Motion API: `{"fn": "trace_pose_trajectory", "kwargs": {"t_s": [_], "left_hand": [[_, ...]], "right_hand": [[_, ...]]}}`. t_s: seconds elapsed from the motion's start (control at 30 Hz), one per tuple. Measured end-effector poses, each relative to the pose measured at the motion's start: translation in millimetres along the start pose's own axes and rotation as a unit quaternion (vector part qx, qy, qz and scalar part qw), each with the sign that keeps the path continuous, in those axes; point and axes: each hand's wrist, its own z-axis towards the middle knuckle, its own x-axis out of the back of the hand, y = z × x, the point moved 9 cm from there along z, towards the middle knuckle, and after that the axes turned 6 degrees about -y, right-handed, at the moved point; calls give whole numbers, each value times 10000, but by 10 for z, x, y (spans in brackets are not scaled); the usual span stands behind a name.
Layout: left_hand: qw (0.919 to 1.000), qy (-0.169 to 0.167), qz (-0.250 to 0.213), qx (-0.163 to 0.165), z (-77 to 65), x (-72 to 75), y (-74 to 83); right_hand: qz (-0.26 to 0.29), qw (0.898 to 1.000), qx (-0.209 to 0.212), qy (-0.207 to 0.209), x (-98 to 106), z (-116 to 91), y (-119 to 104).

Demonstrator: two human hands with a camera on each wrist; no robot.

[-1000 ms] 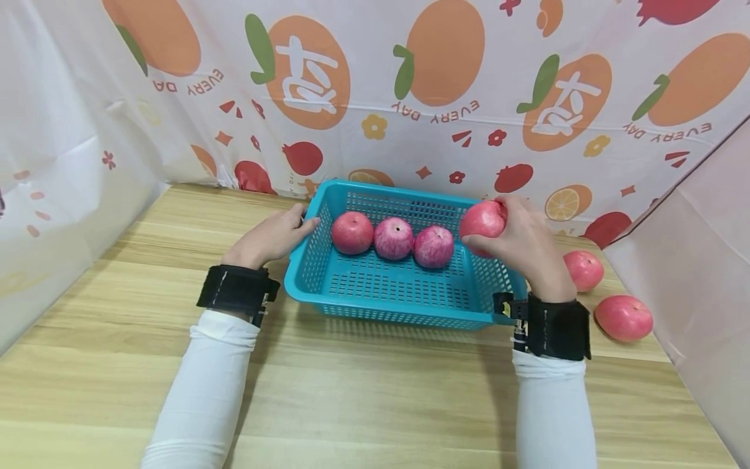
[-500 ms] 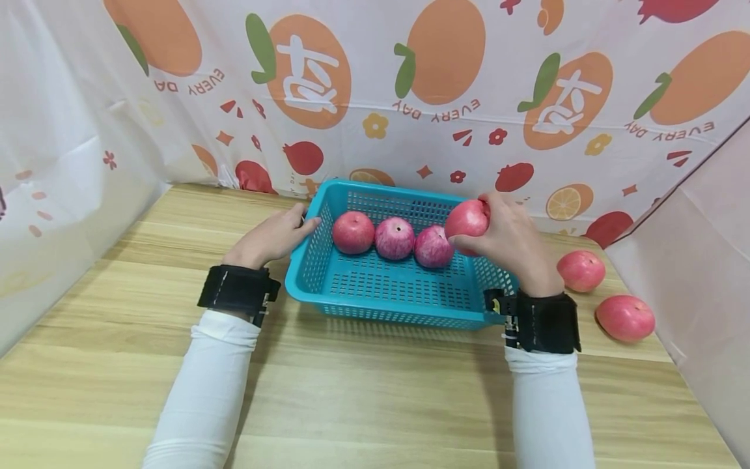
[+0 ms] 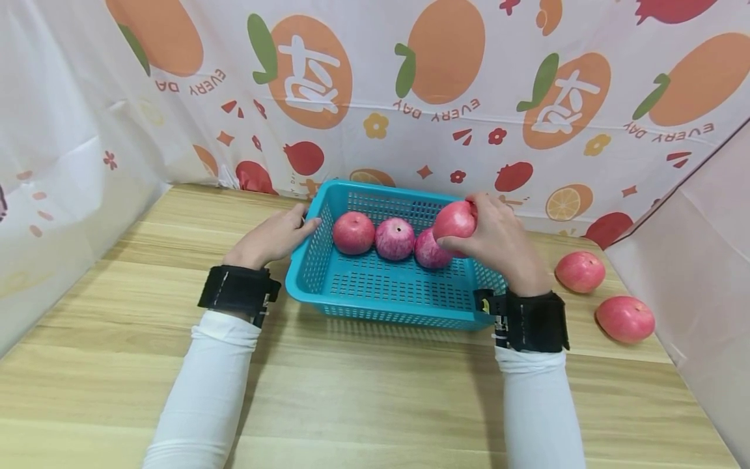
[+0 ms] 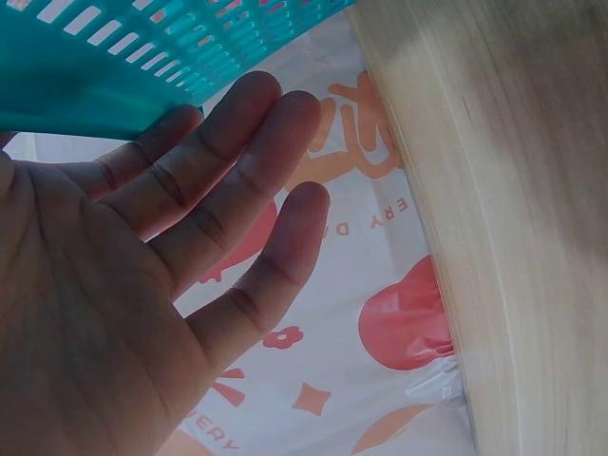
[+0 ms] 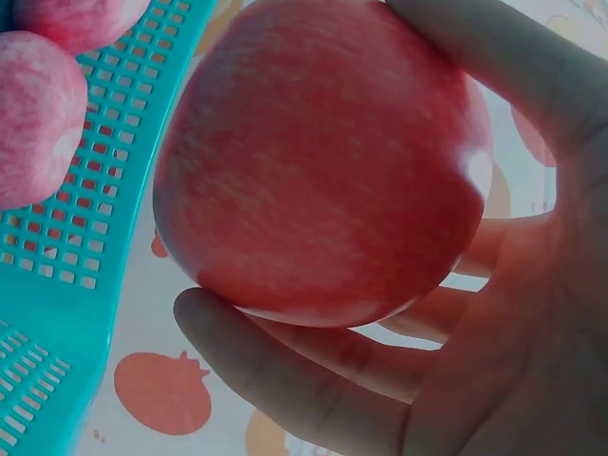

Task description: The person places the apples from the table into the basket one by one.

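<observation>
My right hand (image 3: 498,236) grips a red apple (image 3: 454,220) between thumb and fingers, over the right part of the blue-green plastic basket (image 3: 387,306). In the right wrist view this apple (image 5: 323,171) fills the middle, with the fingers curved round it. It partly covers a striped pink apple (image 3: 430,251) in the basket. To the left of that, in the same row, are another striped apple (image 3: 394,239) and a redder apple (image 3: 353,233). My left hand (image 3: 272,238) holds the basket's left rim, thumb over it; the other fingers (image 4: 237,190) extend loosely outside the wall.
Two more red apples, a farther one (image 3: 580,271) and a nearer one (image 3: 625,319), lie on the wooden table (image 3: 375,397) right of the basket. A fruit-printed white cloth (image 3: 375,78) hangs close behind the basket and along both sides.
My right hand has carried the apple leftward over the basket, from near its right end to overlapping the rightmost apple in the row. The left hand and basket stay in place.
</observation>
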Motion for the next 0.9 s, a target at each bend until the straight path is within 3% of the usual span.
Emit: {"fn": "trace_pose_trajectory", "kwargs": {"t_s": [0.9], "left_hand": [[10000, -63, -43, -11, -13, 35, 45]], "right_hand": [[78, 9994, 203, -278, -166, 122, -296]]}}
